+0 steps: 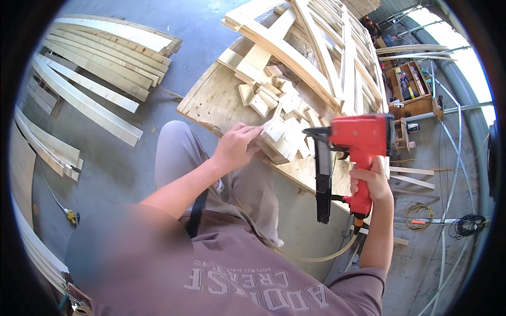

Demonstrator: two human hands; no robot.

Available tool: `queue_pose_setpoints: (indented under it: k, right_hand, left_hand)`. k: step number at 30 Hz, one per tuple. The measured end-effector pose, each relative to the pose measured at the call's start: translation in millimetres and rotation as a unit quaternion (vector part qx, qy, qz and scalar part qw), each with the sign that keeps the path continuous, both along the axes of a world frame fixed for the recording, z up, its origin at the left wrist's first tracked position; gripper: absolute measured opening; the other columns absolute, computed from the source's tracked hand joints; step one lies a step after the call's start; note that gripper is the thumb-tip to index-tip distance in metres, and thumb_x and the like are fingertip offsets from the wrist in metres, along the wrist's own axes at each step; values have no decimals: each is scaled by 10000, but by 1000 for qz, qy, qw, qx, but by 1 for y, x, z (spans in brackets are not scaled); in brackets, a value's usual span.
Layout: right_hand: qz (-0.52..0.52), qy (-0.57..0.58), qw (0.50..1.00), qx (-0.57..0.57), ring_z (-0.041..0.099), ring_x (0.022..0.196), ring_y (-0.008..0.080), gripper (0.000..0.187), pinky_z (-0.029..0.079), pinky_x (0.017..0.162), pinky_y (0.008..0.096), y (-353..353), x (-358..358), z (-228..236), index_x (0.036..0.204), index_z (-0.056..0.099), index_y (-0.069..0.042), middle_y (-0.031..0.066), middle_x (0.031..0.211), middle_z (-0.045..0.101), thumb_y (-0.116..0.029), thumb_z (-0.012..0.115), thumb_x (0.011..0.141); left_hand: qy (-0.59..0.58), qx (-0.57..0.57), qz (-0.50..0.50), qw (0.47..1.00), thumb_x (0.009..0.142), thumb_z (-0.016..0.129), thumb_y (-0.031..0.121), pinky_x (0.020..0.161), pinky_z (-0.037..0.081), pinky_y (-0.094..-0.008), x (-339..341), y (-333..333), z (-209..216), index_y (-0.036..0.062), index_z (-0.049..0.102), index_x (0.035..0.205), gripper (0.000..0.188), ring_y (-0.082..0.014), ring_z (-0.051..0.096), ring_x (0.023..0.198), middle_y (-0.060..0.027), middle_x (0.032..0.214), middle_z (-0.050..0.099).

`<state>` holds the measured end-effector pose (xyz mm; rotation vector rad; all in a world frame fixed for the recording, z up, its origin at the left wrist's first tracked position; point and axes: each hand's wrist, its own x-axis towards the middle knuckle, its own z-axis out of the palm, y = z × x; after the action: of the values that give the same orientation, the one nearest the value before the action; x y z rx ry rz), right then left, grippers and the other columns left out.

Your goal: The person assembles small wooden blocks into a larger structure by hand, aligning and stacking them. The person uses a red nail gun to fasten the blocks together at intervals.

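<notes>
My right hand (373,180) is wrapped round the handle of a red pneumatic nail gun (361,136). The gun is raised above the bench's near edge, its black magazine hanging down and its nose pointing left toward the wood. My left hand (238,145) grips the left side of a stacked wood block (282,141) at the near edge of a plywood worktop (203,102). The gun's nose is apart from this block. Behind it lies a loose heap of small pale wood offcuts (263,96).
A large slatted timber frame (316,73) rests on the far part of the worktop. Long boards (100,63) lie stacked on the floor at left. An air hose (329,258) runs from the gun past my lap. At right are a wooden toolbox (411,87) and coiled cable (468,225).
</notes>
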<state>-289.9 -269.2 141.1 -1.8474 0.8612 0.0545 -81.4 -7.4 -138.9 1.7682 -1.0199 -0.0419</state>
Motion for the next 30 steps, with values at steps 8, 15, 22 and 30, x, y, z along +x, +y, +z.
queue_pose_setpoints:
  k: [8,15,22,30]
  right_hand:
    - [-317,-263,898,155,589,590,199,126,548,579,395,-82,-136,-120,953,558,-72,48,709,554,-62,683,967]
    - [-448,-447,694,343,587,690,181,158,566,703,361,-82,-210,-258,906,569,-83,15,773,558,-101,641,1045]
    - [-542,-345,747,170,657,777,187,286,598,735,349,-65,-172,-276,1100,647,-27,37,910,649,-309,646,1152]
    - [-329,-1,841,-429,677,655,137,549,564,646,349,-21,-150,-169,859,735,-35,20,655,667,-497,652,1143]
  left_hand:
    - [110,58,-148,981,788,942,6,1273,439,-428,39,-23,32,48,363,1733,1109,-393,566,1455,-201,1576,610]
    - [256,54,-197,945,733,977,0,1122,574,-362,55,-39,28,-5,527,1609,985,-199,701,1296,-142,1470,717]
    - [129,124,-125,976,706,1003,65,990,583,-300,40,-36,51,-36,587,1579,972,-150,727,1224,-116,1396,772]
    - [270,49,-109,955,708,1021,105,942,585,-299,9,-42,73,-41,649,1527,911,-111,736,1110,-83,1292,811]
